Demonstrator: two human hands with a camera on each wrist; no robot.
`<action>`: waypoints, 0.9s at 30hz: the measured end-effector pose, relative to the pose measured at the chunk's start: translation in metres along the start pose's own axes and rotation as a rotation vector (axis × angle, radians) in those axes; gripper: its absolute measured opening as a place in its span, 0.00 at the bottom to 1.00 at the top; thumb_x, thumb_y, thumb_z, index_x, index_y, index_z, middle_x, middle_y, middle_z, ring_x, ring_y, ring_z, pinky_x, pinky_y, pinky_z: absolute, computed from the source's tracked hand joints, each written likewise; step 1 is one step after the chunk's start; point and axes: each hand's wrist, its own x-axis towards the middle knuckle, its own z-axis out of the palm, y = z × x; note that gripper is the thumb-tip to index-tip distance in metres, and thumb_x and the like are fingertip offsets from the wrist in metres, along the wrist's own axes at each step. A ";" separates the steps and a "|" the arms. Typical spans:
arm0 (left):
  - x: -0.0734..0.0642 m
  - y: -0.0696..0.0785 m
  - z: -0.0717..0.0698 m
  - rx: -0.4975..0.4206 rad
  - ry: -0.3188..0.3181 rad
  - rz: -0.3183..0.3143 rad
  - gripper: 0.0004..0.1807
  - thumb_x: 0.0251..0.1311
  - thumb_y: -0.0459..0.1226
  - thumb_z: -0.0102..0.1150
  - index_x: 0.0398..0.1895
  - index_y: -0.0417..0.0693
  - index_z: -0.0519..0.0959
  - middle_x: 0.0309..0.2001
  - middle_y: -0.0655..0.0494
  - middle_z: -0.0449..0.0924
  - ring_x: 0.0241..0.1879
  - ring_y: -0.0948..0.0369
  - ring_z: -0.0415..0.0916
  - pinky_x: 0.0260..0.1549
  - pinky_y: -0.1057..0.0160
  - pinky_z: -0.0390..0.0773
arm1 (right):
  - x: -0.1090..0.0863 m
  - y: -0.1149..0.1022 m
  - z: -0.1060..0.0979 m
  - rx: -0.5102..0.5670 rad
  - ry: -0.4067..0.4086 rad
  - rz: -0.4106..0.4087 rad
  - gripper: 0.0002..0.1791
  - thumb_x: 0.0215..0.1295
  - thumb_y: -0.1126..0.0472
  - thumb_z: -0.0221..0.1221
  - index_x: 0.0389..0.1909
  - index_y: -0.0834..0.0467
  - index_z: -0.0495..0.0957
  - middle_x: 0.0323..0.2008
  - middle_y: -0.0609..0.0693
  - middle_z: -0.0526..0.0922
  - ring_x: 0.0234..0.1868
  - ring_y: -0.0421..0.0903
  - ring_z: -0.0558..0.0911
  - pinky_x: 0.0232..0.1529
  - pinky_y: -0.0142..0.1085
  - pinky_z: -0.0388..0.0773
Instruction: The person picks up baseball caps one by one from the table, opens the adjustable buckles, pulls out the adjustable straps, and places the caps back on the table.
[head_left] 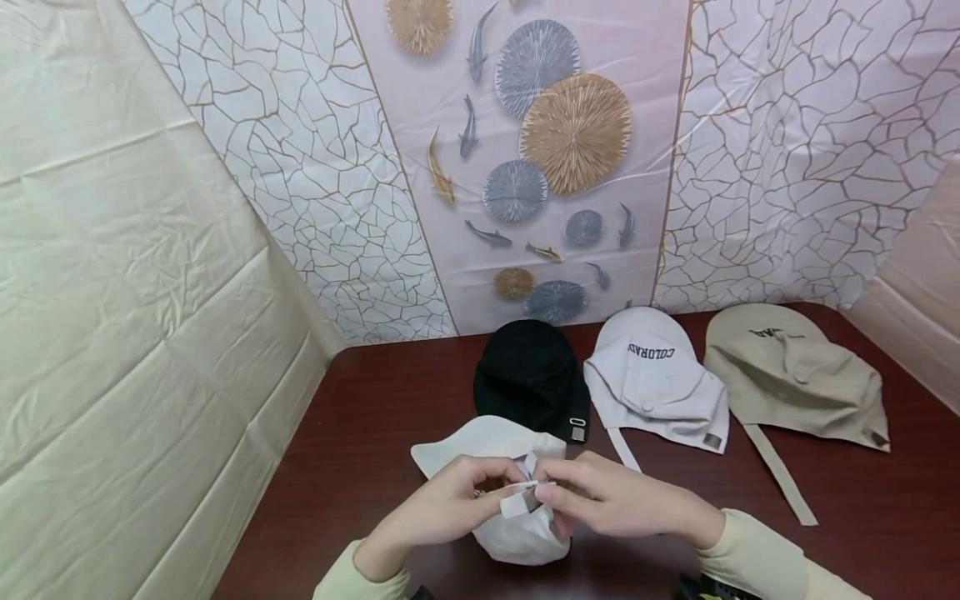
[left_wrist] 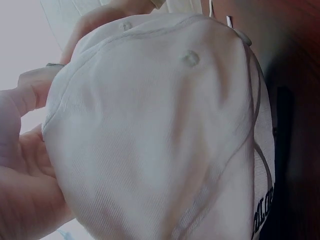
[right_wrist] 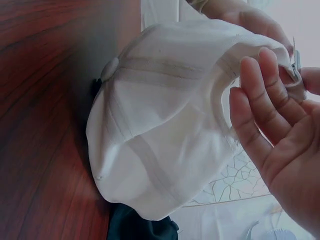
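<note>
A white baseball cap (head_left: 525,542) is held up at the near side of the table, its brim pointing away to the left. My left hand (head_left: 450,500) pinches the cap's back strap (head_left: 513,505) near the metal buckle (right_wrist: 296,59). From the other side my right hand (head_left: 622,500) pinches the strap by the same buckle, between thumb and index finger. The right wrist view shows the other right fingers (right_wrist: 260,100) beside the cap's back opening. In the left wrist view the crown (left_wrist: 140,130) hides much of both hands.
Behind the held cap lies a black cap (head_left: 525,375). Further right are a white cap (head_left: 652,383) with dark lettering and a beige cap (head_left: 795,375), each with a loose strap. All lie on the dark red table (head_left: 360,417), with cloth walls around it.
</note>
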 end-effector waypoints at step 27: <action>-0.006 0.002 -0.002 -0.018 0.000 -0.018 0.06 0.72 0.33 0.55 0.43 0.46 0.82 0.32 0.64 0.74 0.33 0.69 0.71 0.31 0.71 0.71 | -0.006 0.017 -0.025 -0.191 0.233 0.209 0.13 0.82 0.59 0.45 0.36 0.51 0.75 0.19 0.38 0.77 0.20 0.39 0.74 0.24 0.30 0.72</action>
